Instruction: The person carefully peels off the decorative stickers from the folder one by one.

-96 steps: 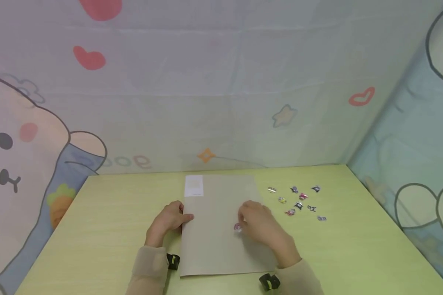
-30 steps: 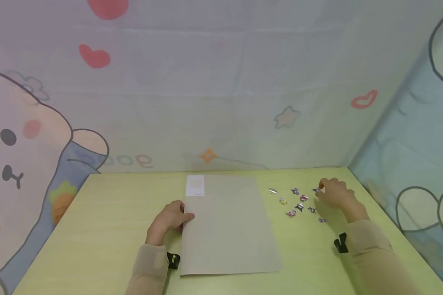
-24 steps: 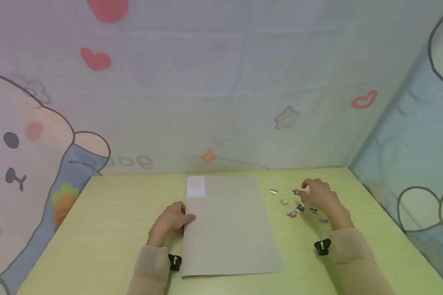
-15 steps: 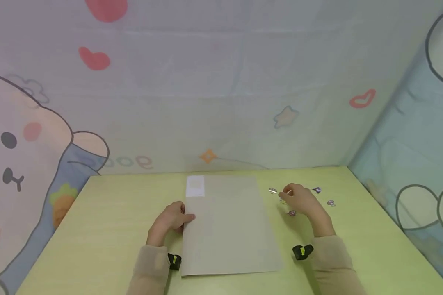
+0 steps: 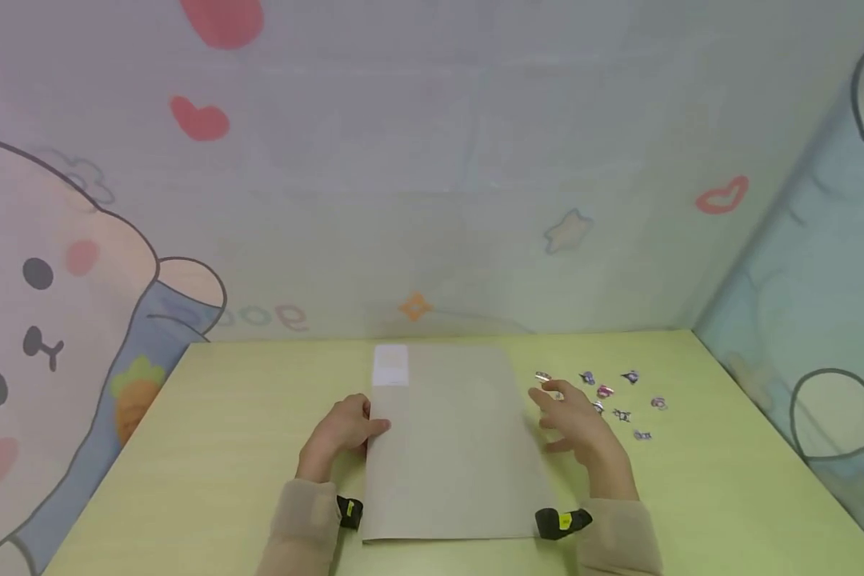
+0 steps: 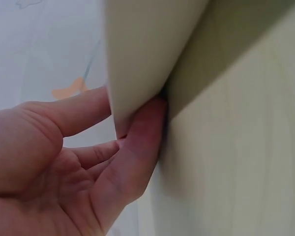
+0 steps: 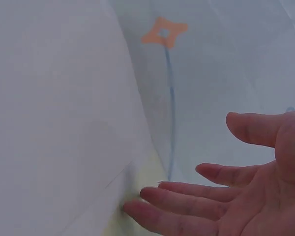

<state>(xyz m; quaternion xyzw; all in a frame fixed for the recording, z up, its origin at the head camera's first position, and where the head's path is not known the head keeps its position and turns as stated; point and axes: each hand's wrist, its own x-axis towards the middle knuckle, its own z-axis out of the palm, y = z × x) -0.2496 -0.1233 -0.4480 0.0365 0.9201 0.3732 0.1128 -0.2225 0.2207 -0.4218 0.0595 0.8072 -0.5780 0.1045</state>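
A large beige paper sheet (image 5: 446,456), folder-like, lies on the table with a white label (image 5: 391,365) at its far left corner. My left hand (image 5: 342,432) pinches the sheet's left edge, thumb on top and fingers tucked beneath. In the left wrist view, that hand (image 6: 88,162) has the edge between thumb and fingers. Over by the right edge, my right hand (image 5: 576,424) is open, fingers spread and nothing held. The right wrist view shows that hand's (image 7: 236,201) fingers extended beside the pale sheet (image 7: 54,108).
Several small colourful character cut-outs, like stickers, lie right of the sheet, among them a pink one (image 5: 605,391), a dark one (image 5: 622,415) and a purple-pink one (image 5: 658,403). My right hand partly covers others. A printed cloth backdrop (image 5: 432,160) rises behind the table (image 5: 259,416).
My right hand has moved left from the far-right cut-outs to the sheet's right edge. The purple-pink cut-out now lies farther right, apart from the others. My left hand has kept its grip.
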